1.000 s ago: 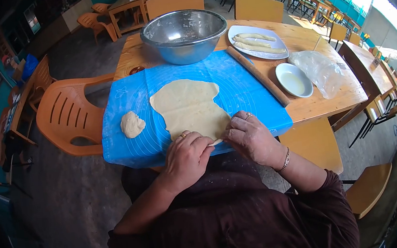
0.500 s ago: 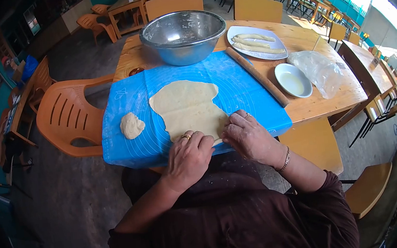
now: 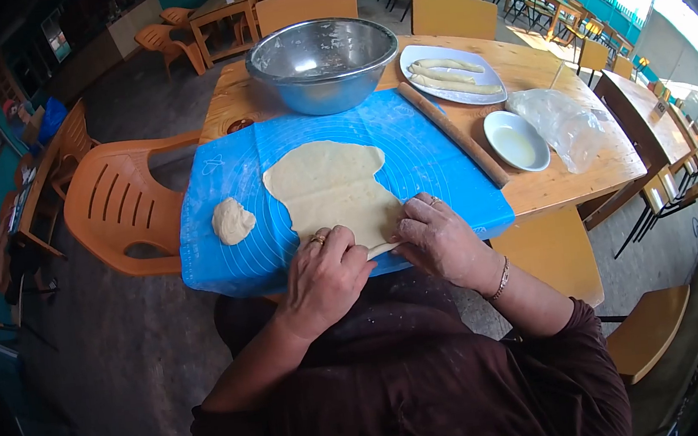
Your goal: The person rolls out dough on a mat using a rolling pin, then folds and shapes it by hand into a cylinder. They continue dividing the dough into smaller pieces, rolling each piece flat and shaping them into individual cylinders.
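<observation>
The fingers of the left hand (image 3: 321,280) and of the right hand (image 3: 441,242) are curled in on the near edge of a flat dough sheet (image 3: 328,182), gripping it from the two sides; the left fingertips are mostly tucked out of sight, so how tightly they pinch cannot be told. A narrow folded rim (image 3: 383,249) of that dough shows in the gap between the two sets of fingers, while the rest of the sheet spreads flat beyond them, its outline uneven. Under the dough lies a blue mat (image 3: 410,152) with printed rings, its near edge running just below the fingers. Left of the left fingers, and a little farther out, a rounded lump of dough (image 3: 233,222) sits on the mat, apart from the sheet. Straight beyond the fingers, past the sheet, stands a metal bowl (image 3: 327,92). A wooden rolling pin (image 3: 455,136) lies slantwise beyond the right fingers, its near end off to their right. Farther out on that side, a white plate (image 3: 452,50) holds pale dough strips (image 3: 447,81). Also right of the right fingers, a small white dish (image 3: 517,141) and a clear plastic bag (image 3: 565,127) rest on the wooden worktop (image 3: 546,189).
</observation>
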The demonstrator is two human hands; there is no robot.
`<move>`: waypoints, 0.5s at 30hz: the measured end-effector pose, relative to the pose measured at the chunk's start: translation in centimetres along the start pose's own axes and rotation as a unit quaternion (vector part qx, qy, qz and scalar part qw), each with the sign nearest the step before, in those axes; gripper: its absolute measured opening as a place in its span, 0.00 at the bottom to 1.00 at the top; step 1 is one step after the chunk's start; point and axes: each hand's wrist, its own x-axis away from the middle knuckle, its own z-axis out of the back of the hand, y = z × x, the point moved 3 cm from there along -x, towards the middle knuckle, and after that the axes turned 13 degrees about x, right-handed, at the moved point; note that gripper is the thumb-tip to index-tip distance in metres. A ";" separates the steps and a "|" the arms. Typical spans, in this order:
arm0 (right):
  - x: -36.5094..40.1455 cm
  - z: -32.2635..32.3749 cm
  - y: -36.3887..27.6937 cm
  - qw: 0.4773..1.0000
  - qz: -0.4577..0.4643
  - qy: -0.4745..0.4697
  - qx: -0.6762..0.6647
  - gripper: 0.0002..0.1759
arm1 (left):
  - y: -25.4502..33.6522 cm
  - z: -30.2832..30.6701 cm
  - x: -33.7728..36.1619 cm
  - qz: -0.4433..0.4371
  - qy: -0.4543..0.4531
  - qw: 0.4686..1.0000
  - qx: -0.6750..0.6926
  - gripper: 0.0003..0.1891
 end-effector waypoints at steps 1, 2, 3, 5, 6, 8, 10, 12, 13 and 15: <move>-0.1 0.2 0.0 1.000 -0.001 -0.002 -0.012 0.10 | -0.1 0.0 0.1 -0.002 -0.006 1.000 -0.001 0.10; -0.1 0.3 0.0 1.000 -0.001 -0.004 -0.024 0.09 | -0.2 0.0 0.2 -0.004 -0.013 1.000 -0.002 0.10; -0.2 0.4 0.0 1.000 -0.001 -0.005 -0.024 0.09 | -0.3 0.0 0.3 -0.004 -0.013 1.000 -0.002 0.10; -0.3 0.4 0.0 1.000 -0.007 -0.015 -0.025 0.08 | -0.2 -0.1 0.4 -0.008 -0.006 1.000 -0.002 0.10; -0.3 0.5 -0.1 1.000 -0.007 -0.016 -0.024 0.08 | 0.1 -0.1 0.3 -0.008 -0.005 1.000 -0.002 0.10; -0.3 0.6 -0.2 1.000 0.006 -0.008 -0.010 0.08 | 0.7 0.2 0.1 0.010 0.012 1.000 -0.014 0.11; -0.3 0.7 -0.3 1.000 0.007 -0.012 -0.007 0.07 | 0.4 0.0 0.0 0.008 0.006 1.000 -0.013 0.11; -0.4 0.7 -0.4 1.000 0.008 -0.015 -0.003 0.07 | -0.2 -0.4 0.2 0.004 0.000 1.000 -0.012 0.10; -0.4 0.8 -0.4 1.000 0.005 -0.020 0.002 0.07 | -0.6 -0.6 0.4 -0.008 -0.005 1.000 -0.019 0.09; -0.3 0.8 -0.3 1.000 0.002 -0.024 0.007 0.07 | -0.8 -0.7 0.4 -0.021 -0.011 0.999 -0.024 0.09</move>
